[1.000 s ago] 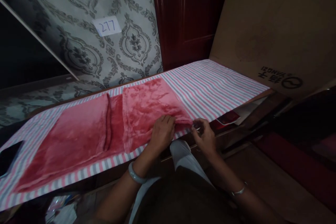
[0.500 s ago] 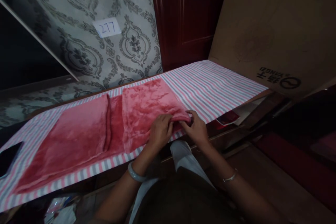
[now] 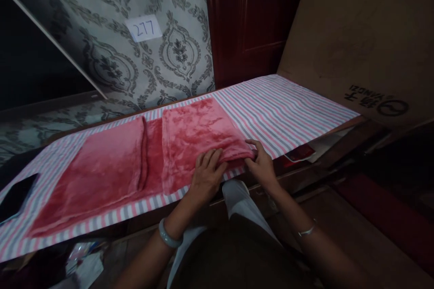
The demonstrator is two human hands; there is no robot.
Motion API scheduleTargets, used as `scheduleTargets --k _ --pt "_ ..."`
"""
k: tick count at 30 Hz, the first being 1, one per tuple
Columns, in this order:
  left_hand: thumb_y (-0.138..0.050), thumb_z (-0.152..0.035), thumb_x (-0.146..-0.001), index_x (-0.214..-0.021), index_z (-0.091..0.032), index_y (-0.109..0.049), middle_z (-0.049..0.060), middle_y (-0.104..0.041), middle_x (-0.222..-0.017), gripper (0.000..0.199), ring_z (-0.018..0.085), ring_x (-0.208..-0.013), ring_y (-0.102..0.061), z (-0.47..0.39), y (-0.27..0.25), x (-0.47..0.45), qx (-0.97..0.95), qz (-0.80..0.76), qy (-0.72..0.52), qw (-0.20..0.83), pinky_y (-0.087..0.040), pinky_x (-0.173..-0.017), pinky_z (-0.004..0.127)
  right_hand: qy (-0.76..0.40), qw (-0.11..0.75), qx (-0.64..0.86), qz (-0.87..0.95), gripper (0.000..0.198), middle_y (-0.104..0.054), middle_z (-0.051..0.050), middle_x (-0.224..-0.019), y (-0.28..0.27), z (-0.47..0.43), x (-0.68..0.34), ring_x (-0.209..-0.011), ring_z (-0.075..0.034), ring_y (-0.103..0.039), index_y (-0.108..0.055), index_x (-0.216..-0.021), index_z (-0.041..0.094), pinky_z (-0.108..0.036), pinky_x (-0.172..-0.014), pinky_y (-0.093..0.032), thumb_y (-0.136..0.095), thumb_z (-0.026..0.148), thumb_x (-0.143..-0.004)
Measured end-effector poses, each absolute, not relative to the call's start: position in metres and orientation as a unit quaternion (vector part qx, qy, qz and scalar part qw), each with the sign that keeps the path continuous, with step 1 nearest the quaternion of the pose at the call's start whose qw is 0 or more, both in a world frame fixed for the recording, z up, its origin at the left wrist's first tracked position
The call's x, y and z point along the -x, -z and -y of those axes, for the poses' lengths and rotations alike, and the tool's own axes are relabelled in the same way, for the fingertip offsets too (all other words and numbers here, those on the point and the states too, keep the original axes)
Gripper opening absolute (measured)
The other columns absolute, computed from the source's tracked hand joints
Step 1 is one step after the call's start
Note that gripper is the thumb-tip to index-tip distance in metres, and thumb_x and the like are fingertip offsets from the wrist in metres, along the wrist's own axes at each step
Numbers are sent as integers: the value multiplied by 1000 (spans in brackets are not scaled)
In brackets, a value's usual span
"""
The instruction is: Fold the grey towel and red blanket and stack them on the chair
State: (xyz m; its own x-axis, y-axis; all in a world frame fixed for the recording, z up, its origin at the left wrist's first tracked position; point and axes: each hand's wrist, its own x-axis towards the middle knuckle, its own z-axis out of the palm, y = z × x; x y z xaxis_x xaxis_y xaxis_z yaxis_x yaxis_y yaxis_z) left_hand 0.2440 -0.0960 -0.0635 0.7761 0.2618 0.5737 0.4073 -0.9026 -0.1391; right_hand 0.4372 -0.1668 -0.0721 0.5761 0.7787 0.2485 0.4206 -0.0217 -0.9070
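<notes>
A pink plush blanket point(image 3: 196, 131) lies along a striped cloth point(image 3: 271, 108), its left and right ends folded inward with a narrow single-layer strip between them. My right hand point(image 3: 261, 165) pinches the blanket's near right corner, thumb below and fingers above. Along the near edge, left of that corner, my left hand point(image 3: 208, 174) rests with its fingers on top of the fabric and its thumb by the edge. Between my hands the edge is slightly raised, with a dark gap under it.
A dark phone point(image 3: 18, 196) lies at the left end of the striped cloth. A large cardboard box point(image 3: 346, 40) stands at the right end. Behind are a patterned wall point(image 3: 142, 67) with a paper marked 277 point(image 3: 144, 28) and a red door point(image 3: 247, 22).
My right hand has shifted a little right with the blanket's corner, widening the space between my hands. My left hand has flattened more onto the fabric. The view has turned slightly.
</notes>
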Motion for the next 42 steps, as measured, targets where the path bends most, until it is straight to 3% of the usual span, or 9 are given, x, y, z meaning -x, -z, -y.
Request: scheduleTargets --k 6,11,18,24,29,35,38,42 --pt "-61 -15 -88 -104 -18 -66 18 -50 -149 17 34 -136 -45 99 60 -241 921 256 258 142 -40 -108 57 -193 573 680 415 59 -54 6 -63 75 168 -438 -47 -10 -33 -59 -123 16 -24 -48 -28 -53 31 -66" --pt "-56 -14 -91 -100 -20 -66 12 -54 -148 15 28 -138 -44 100 63 -236 933 216 249 144 -33 -117 54 -183 578 681 411 57 -53 7 -60 75 168 -437 -46 -10 -31 -61 -121 15 -24 -47 -27 -54 33 -68" --pt "-59 -13 -89 -104 -19 -65 15 -51 -149 17 32 -136 -47 101 70 -229 929 231 242 157 -40 -111 57 -142 546 704 431 56 -50 7 -58 73 169 -437 -45 -12 -34 -61 -120 16 -25 -50 -31 -51 33 -68" --pt "-60 -15 -90 -100 -22 -64 14 -53 -149 13 32 -139 -45 108 65 -210 903 284 269 178 -29 -116 66 -110 474 747 453 66 -46 8 -53 71 165 -435 -48 -16 -42 -58 -131 19 -27 -53 -32 -57 37 -67" --pt "-62 -13 -88 -100 -23 -64 14 -52 -150 16 33 -145 -38 106 64 -180 887 325 271 184 -17 -119 70 -122 471 746 455 68 -44 8 -52 74 165 -438 -47 -16 -40 -58 -130 18 -28 -51 -32 -52 29 -64" --pt "-59 -14 -90 -88 -21 -63 10 -57 -146 8 29 -145 -39 100 63 -157 886 318 267 207 -13 -124 63 -109 510 724 451 64 -51 5 -61 77 167 -438 -48 -14 -38 -60 -127 15 -29 -55 -37 -50 32 -66" --pt "-55 -17 -93 -89 -21 -65 10 -58 -145 11 26 -142 -42 100 64 -153 895 300 250 215 -12 -126 57 -112 511 728 442 66 -47 7 -57 75 168 -436 -47 -14 -37 -61 -127 13 -29 -54 -36 -49 34 -65" --pt "-60 -21 -92 -98 -22 -67 12 -52 -150 9 29 -142 -42 103 60 -147 890 332 227 213 -15 -124 60 -107 505 736 439 67 -39 8 -52 73 170 -435 -46 -14 -36 -64 -125 14 -28 -53 -34 -48 35 -64"
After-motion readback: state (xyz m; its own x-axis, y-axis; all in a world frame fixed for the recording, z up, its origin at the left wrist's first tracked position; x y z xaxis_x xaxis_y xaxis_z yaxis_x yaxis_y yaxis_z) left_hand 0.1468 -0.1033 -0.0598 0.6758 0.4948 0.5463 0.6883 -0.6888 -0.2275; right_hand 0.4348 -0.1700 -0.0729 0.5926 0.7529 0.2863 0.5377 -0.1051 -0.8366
